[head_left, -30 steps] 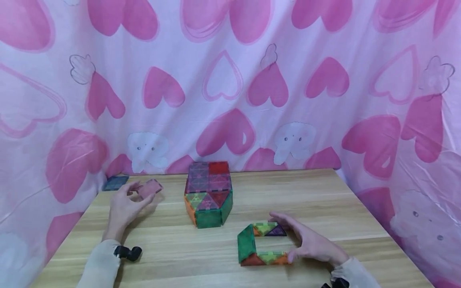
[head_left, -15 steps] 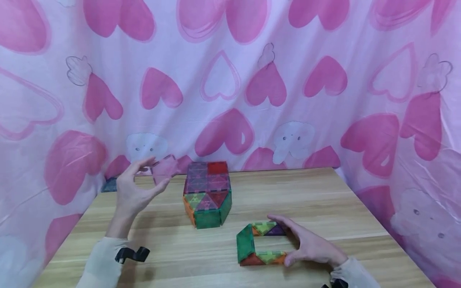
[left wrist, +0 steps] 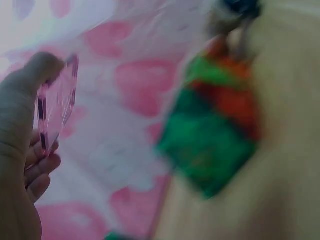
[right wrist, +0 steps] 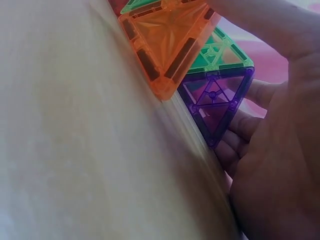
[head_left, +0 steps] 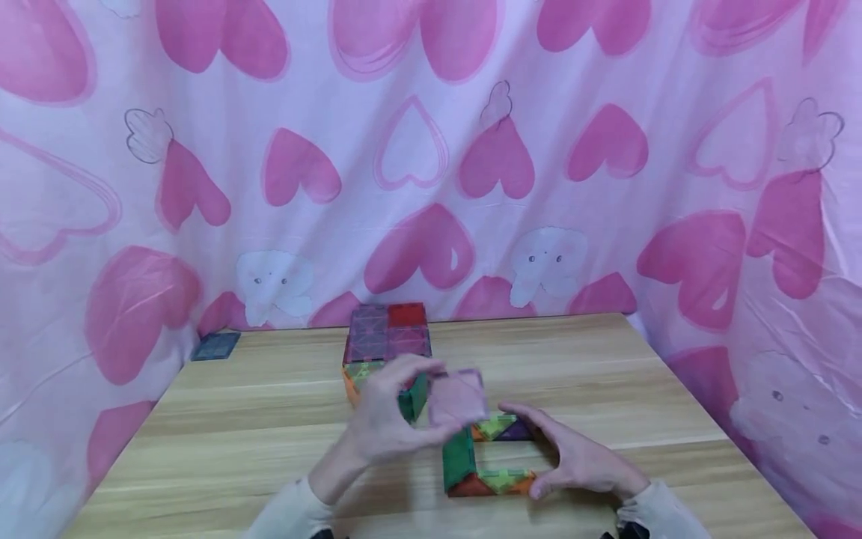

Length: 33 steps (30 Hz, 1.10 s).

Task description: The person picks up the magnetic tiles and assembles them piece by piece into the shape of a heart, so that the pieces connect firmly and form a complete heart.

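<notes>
Between thumb and fingers, my left hand [head_left: 377, 419] pinches a clear pink square magnetic tile [head_left: 459, 397], raised above the table. The left wrist view shows that tile [left wrist: 61, 102] nearly edge-on. My right hand [head_left: 582, 457] spans the open end of a small U-shaped magnetic tile frame, which has a green tile [head_left: 459, 463] at its left end. In the right wrist view, the thumb lies at an orange triangle tile [right wrist: 167, 37] and the fingers reach behind a purple triangle tile [right wrist: 214, 102]. The left hand hides part of a larger tile block [head_left: 370, 337] behind it.
A dark blue square tile [head_left: 215, 346] lies at the far left corner of the wooden table [head_left: 202, 434]. A pink curtain with hearts [head_left: 417, 247] hangs behind the table and along both sides.
My left hand has lifted the pink tile from the left of the table and carried it right, in front of the larger block. The right hand stays at the small frame.
</notes>
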Motion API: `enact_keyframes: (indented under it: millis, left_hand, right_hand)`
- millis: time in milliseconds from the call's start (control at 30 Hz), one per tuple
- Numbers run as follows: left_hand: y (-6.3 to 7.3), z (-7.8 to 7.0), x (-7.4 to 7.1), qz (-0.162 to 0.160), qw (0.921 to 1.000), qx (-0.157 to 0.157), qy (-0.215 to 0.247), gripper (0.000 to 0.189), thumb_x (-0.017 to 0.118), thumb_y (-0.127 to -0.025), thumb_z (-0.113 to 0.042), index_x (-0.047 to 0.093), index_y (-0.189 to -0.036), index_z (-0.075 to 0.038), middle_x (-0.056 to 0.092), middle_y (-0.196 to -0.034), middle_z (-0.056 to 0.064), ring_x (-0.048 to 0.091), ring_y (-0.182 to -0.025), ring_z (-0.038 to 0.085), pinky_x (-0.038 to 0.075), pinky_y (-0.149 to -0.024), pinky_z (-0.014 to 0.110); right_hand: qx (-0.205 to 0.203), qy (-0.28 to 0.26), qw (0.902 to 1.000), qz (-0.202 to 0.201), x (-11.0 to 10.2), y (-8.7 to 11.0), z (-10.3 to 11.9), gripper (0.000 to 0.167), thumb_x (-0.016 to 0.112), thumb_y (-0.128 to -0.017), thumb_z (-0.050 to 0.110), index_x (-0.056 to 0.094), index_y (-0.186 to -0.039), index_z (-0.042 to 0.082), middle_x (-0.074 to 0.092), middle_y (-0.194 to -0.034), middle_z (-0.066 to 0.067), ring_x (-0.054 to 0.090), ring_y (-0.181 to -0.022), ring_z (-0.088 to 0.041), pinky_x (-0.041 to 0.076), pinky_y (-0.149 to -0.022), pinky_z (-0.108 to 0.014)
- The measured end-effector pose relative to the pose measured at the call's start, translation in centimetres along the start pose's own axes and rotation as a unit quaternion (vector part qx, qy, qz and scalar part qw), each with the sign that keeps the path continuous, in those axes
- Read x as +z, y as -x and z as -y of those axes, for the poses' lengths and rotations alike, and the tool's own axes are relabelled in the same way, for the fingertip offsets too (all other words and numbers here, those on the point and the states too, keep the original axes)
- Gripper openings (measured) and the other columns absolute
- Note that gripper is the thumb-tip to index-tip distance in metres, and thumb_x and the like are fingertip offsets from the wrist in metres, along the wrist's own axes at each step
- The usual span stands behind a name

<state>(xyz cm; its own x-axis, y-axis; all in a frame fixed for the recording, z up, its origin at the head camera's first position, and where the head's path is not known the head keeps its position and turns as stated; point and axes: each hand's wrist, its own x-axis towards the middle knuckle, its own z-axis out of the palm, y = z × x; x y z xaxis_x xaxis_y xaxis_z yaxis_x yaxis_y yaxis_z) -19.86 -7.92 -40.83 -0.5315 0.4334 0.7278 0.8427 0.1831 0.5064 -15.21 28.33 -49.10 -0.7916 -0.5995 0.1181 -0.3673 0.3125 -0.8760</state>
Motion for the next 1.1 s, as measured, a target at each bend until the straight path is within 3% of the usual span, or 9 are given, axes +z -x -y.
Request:
enact_keyframes:
  millis: [100,200,300,367,600,867,1000,1100]
  left_hand:
    - [0.8,-0.3,3.4,0.012,0.9999,0.001,-0.005,0.071,0.102,-0.078,-0.039,0.073,-0.136,-0.011,0.078,-0.128,-0.001,0.072,-0.117,0.015,0.063,-0.098,0.036]
    - [1.9,-0.3,6.0,0.030,0.9990,-0.031,-0.013,0.071,0.102,-0.079,-0.042,0.072,-0.138,-0.015,0.076,-0.130,-0.005,0.070,-0.122,0.012,0.060,-0.102,0.035]
    - [3.0,-0.1,7.7,0.049,0.9960,-0.071,-0.020,0.071,0.100,-0.081,-0.046,0.071,-0.139,-0.017,0.075,-0.132,-0.006,0.067,-0.126,0.010,0.058,-0.106,0.037]
    - [3.4,0.0,8.3,0.057,0.9945,-0.082,-0.030,0.071,0.099,-0.082,-0.048,0.071,-0.140,-0.018,0.075,-0.132,-0.004,0.067,-0.126,0.011,0.058,-0.106,0.037]
    - [3.7,0.3,8.6,0.072,0.9930,-0.074,-0.056,0.073,0.094,-0.086,-0.055,0.067,-0.144,-0.020,0.073,-0.135,-0.005,0.065,-0.128,0.011,0.056,-0.108,0.039]
    - [3.8,0.4,8.3,0.084,0.9924,-0.069,-0.059,0.082,0.092,-0.084,-0.060,0.063,-0.150,-0.021,0.068,-0.140,-0.007,0.064,-0.127,0.011,0.057,-0.106,0.039]
    - [3.2,0.2,7.5,0.076,0.9946,-0.051,-0.049,0.089,0.097,-0.080,-0.054,0.060,-0.155,-0.022,0.064,-0.146,-0.008,0.060,-0.135,0.013,0.055,-0.110,0.042]
    - [2.3,0.0,6.5,0.052,0.9975,-0.027,-0.040,0.094,0.100,-0.078,-0.046,0.057,-0.157,-0.019,0.065,-0.148,-0.005,0.059,-0.137,0.015,0.054,-0.112,0.046]
  right_hand:
    - [-0.003,0.043,0.9990,-0.012,0.2,0.2,0.0,0.117,0.100,-0.084,0.021,0.029,-0.176,0.026,0.037,-0.178,-0.006,0.031,-0.163,-0.009,0.020,-0.124,-0.015]
    - [-0.001,0.071,0.9972,-0.024,0.5,0.4,0.1,0.118,0.101,-0.082,0.024,0.029,-0.176,0.026,0.039,-0.176,-0.005,0.035,-0.160,-0.010,0.023,-0.124,-0.017]
    - [0.005,0.078,0.9966,-0.026,0.8,0.5,0.2,0.117,0.100,-0.083,0.025,0.029,-0.176,0.020,0.040,-0.175,-0.004,0.037,-0.159,-0.012,0.026,-0.125,-0.020]
    - [0.011,0.072,0.9970,-0.026,0.9,0.5,0.3,0.115,0.100,-0.084,0.025,0.030,-0.175,0.018,0.040,-0.174,-0.002,0.038,-0.158,-0.012,0.027,-0.125,-0.020]
    - [0.019,0.057,0.9979,-0.025,0.7,0.2,0.2,0.113,0.099,-0.086,0.026,0.030,-0.175,0.025,0.040,-0.176,-0.003,0.037,-0.160,-0.012,0.025,-0.125,-0.017]
    - [0.007,0.033,0.9993,-0.018,0.7,0.0,0.4,0.111,0.098,-0.087,0.024,0.030,-0.175,0.022,0.039,-0.177,-0.010,0.035,-0.162,-0.011,0.022,-0.125,-0.014]
    - [0.000,0.046,0.9987,-0.020,0.7,0.0,0.5,0.112,0.099,-0.086,0.026,0.031,-0.175,0.021,0.038,-0.177,-0.010,0.035,-0.161,-0.012,0.022,-0.125,-0.015]
    - [-0.001,0.057,0.9981,-0.021,0.7,0.1,0.4,0.112,0.099,-0.086,0.026,0.031,-0.175,0.020,0.038,-0.177,-0.008,0.036,-0.161,-0.012,0.022,-0.125,-0.016]
